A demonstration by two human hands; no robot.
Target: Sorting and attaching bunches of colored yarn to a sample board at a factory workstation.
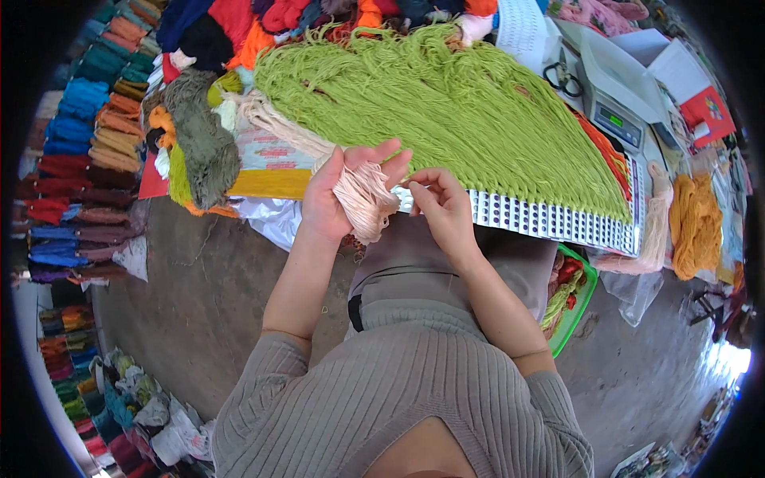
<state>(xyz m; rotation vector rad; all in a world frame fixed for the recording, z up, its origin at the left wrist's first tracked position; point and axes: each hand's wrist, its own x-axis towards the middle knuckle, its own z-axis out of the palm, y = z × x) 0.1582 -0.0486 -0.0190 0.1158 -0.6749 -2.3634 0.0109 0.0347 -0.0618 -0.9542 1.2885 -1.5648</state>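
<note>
A looped bundle of pale pink yarn (366, 199) rests across the palm of my left hand (323, 203), whose fingers partly curl round it with the tips raised. From this bundle a paler length of yarn (275, 121) runs back over the table at the far left. Close to the bundle's right side, my right hand (448, 213) has its thumb and forefinger pinched together; whatever lies between them is too small to make out. Just beyond both hands spreads a wide mass of lime green yarn strands (430, 111), knotted along a white perforated strip (550, 221).
Black scissors (563, 80) and a digital scale (617, 103) stand at the far right. A grey-green skein (203, 135) hangs off the table's left end. Beside my right leg is a green basket (575, 315) with yarn scraps. Coloured skeins (84, 99) line the left wall.
</note>
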